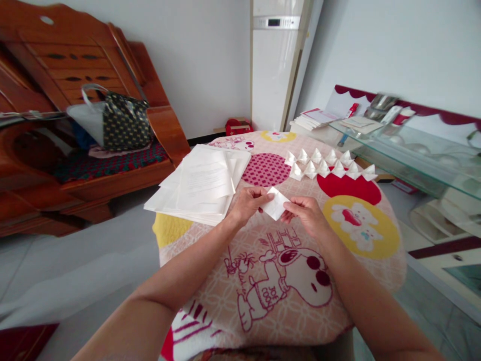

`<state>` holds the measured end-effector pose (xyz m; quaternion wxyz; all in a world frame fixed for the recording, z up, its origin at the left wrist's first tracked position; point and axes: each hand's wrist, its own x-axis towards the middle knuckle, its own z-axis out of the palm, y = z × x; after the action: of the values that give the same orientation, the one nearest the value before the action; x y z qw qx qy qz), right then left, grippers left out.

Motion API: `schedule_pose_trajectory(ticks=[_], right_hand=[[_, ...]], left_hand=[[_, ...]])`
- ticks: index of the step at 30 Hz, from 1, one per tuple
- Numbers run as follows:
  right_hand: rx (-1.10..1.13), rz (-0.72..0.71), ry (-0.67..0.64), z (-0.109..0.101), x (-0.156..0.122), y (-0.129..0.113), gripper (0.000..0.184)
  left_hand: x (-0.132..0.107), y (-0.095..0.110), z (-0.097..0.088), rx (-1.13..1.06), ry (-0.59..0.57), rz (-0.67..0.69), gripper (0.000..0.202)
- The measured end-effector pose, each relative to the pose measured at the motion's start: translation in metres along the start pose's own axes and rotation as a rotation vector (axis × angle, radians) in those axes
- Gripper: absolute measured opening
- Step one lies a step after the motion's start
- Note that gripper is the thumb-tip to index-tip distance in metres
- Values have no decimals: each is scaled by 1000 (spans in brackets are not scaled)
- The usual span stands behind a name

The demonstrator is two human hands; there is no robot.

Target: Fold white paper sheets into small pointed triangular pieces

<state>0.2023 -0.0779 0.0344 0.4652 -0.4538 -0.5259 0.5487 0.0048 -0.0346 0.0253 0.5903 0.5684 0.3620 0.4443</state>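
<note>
Between my two hands, above the middle of the table, is a small folded square of white paper (276, 204), tilted so that its corners point up and down. My left hand (251, 201) pinches its left corner between thumb and fingers. At the opposite corner, my right hand (303, 210) grips it the same way. Beyond my right hand stand two rows of small folded white paper shapes (323, 169) with pointed tops. To the left of my left hand lies a loose pile of white paper sheets (205, 175), the top ones bearing printed lines.
A patterned cloth (210, 260) covers the round table. Close on the right is a glass shelf (424, 158) carrying papers and cups. A wooden bench (112, 185) with a dotted bag (126, 120) stands at left; a white cabinet-like unit (274, 70) stands behind.
</note>
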Motion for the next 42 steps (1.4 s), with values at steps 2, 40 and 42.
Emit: schedule_pose_trajectory(ticks=[2,40,42], right_hand=[[-7,-11,11,1,-1,-1,38],[9,-99,214,-4,3,3,35],[-14,-90,199,-8,3,3,35]], left_hand=[[-1,0,2,-12,-22,-24,33],[-2,5,2,-53,-122,-160,23],[-2,5,1,-28,-139,-171,24]])
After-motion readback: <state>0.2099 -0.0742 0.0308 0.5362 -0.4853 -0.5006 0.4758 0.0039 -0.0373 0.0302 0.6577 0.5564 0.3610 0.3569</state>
